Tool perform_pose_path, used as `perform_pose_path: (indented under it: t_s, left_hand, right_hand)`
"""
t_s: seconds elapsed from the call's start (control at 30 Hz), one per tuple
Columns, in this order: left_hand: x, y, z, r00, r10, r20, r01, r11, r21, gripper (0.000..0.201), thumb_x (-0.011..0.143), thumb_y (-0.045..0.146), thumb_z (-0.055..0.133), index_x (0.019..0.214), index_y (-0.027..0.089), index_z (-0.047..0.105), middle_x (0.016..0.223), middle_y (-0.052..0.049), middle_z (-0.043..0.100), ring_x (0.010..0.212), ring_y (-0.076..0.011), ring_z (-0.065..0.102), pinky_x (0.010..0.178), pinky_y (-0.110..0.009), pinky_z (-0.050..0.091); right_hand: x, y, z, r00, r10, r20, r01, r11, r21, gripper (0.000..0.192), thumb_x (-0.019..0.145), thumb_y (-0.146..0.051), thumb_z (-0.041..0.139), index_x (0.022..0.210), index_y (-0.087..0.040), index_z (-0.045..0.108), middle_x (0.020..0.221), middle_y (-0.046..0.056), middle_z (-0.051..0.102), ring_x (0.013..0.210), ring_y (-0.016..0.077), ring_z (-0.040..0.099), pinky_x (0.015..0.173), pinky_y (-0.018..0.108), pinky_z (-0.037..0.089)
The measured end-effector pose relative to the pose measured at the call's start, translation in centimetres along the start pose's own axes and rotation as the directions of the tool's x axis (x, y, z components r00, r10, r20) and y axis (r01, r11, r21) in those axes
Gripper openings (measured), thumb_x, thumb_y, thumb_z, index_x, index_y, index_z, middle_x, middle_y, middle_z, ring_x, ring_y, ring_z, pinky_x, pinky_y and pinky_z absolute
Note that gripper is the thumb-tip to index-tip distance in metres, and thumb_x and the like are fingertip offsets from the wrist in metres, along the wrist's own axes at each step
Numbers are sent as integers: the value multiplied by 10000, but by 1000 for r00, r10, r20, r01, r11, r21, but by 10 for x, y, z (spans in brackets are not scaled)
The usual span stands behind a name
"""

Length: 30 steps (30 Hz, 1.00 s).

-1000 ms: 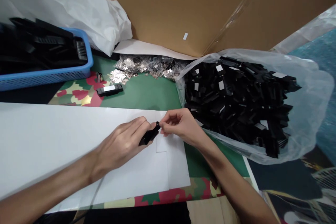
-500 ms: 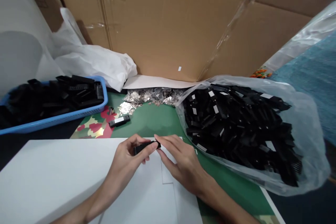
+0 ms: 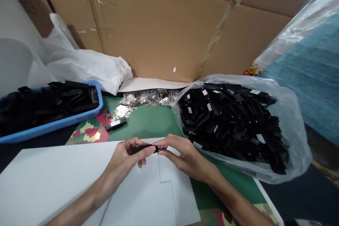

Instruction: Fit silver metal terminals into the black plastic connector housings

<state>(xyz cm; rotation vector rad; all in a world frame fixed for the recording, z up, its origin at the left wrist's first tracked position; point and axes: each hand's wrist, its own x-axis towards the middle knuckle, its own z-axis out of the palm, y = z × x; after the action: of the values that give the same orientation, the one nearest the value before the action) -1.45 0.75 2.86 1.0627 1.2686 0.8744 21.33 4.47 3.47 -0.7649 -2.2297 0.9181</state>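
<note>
1. A small black plastic part is held above the white sheet, near the sheet's far edge, lying roughly level between the two hands.
2. The left hand is closed on the part's left portion; it is pinched between thumb and fingers, and its left end is hidden by the fingers.
3. The right hand is closed on the part's right end, which is gripped narrowly by the fingertips.
4. The two hands are seen nearly touching at the part; both forearms are shown coming in from the bottom edge.
5. A clear plastic bag full of similar black parts is seen to the right, lying open on the green mat, just beside the right hand.
6. A blue basket loaded with black parts is placed at far left, well apart from the hands.
7. One loose black part with a white label is seen on the mat, between the basket and the hands.
8. A heap of shiny silver pieces is piled at the mat's far edge, against the cardboard wall.
9. A crumpled white bag is seen behind the basket.
</note>
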Motion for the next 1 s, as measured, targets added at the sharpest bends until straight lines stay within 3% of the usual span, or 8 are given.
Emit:
perform_pose_path:
  t_s: [0.17, 0.37, 0.47, 0.6, 0.73, 0.83, 0.9, 1.0]
  left_hand:
    - [2, 4, 2, 1000, 4, 26, -4, 1000, 11, 394, 819, 553, 789, 750, 187, 659, 614, 19, 602, 636, -139, 541, 648, -260, 449]
    - [4, -2, 1, 986, 165, 32, -168, 957, 235, 471, 861, 583, 736, 1137, 213, 644, 927, -43, 718, 778, -196, 644, 704, -312, 531]
    - [9, -11, -12, 898, 438, -28, -337, 729, 596, 613, 857, 556, 755, 1359, 279, 538, 1263, -92, 673, 1054, -288, 660, 919, -456, 557]
    - [23, -19, -43, 710, 704, -22, -275, 306, 911, 437, 1004, 392, 564, 1413, 244, 524, 1400, -149, 561, 1314, -383, 491, 1056, -592, 480]
    - [35, -29, -64, 685, 727, -38, -50, 100, 994, 397, 1020, 347, 459, 1316, 117, 587, 1287, -233, 584, 1213, -426, 518, 970, -592, 506]
    - [37, -35, -63, 688, 725, -41, 24, 33, 999, 378, 1008, 356, 467, 1276, 131, 609, 1195, -214, 626, 1152, -413, 552, 938, -550, 508]
    - [37, -38, -59, 678, 735, -34, 29, 19, 999, 336, 1013, 320, 462, 1261, 152, 614, 1168, -191, 638, 1130, -389, 568, 947, -519, 501]
    - [39, -41, -53, 654, 756, -16, -42, 58, 997, 277, 1031, 252, 431, 1209, 174, 629, 1114, -163, 639, 1088, -364, 581, 934, -496, 499]
  right_hand:
    - [-1, 3, -5, 992, 103, 76, -113, 984, 137, 746, 824, -386, 872, 1488, -297, 545, 1239, 57, 735, 1002, 182, 706, 968, 332, 577]
    - [4, -1, 2, 994, 105, -28, -98, 977, 188, 183, 969, -358, 716, 1079, -217, 758, 1036, 52, 745, 898, 180, 714, 844, 293, 594]
    - [7, 1, -8, 971, 84, -224, -68, 994, 80, 178, 965, -324, 717, 1111, -226, 746, 1070, 67, 742, 917, 200, 709, 844, 317, 599]
    - [3, 9, -49, 808, -42, -588, -133, 958, -252, 171, 994, -278, 654, 1132, -232, 745, 1156, 94, 704, 898, 204, 693, 872, 371, 594]
    - [-12, 23, -111, 574, -230, -786, -334, 811, -480, 205, 996, -313, 626, 1126, -224, 756, 1134, 105, 699, 881, 230, 682, 864, 424, 585]
    - [-22, 37, -155, 482, -348, -804, -463, 677, -571, 264, 998, -349, 590, 1122, -200, 768, 1102, 124, 704, 911, 262, 680, 904, 454, 568]
    - [-23, 47, -179, 506, -375, -777, -519, 587, -622, 304, 1005, -342, 549, 1131, -174, 769, 1105, 139, 707, 983, 280, 673, 955, 456, 545]
    - [-20, 58, -200, 616, -323, -719, -585, 425, -691, 361, 1013, -335, 492, 1116, -141, 779, 1096, 162, 717, 1038, 316, 642, 967, 485, 513]
